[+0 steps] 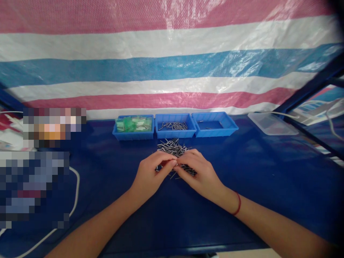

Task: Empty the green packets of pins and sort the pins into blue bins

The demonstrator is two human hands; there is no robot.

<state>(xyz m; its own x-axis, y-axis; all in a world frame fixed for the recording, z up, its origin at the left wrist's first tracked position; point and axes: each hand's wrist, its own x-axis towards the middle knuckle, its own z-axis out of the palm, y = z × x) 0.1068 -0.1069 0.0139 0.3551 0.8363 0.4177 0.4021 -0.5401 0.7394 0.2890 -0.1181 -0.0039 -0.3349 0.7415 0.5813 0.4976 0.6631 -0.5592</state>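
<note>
A heap of thin metal pins (172, 146), some shiny and some dark, lies on the blue table (258, 186). Over its near side, my left hand (149, 173) and my right hand (202, 172) meet fingertip to fingertip. Both are closed in a pinch, thumbs against forefingers. Whatever sits between the fingertips is too small and too covered to name. The hands hide part of the heap. Just behind it, a blue middle bin (176, 134) contains more loose pins (174, 125).
A left bin (133, 135) holds green and clear packets (131, 124); a right bin (216, 132) has a few pins. A translucent plastic tray or lid (274, 124) lies at right. A white cable (77, 182) loops at left beside a blurred area. Striped sheeting (161, 71) hangs behind.
</note>
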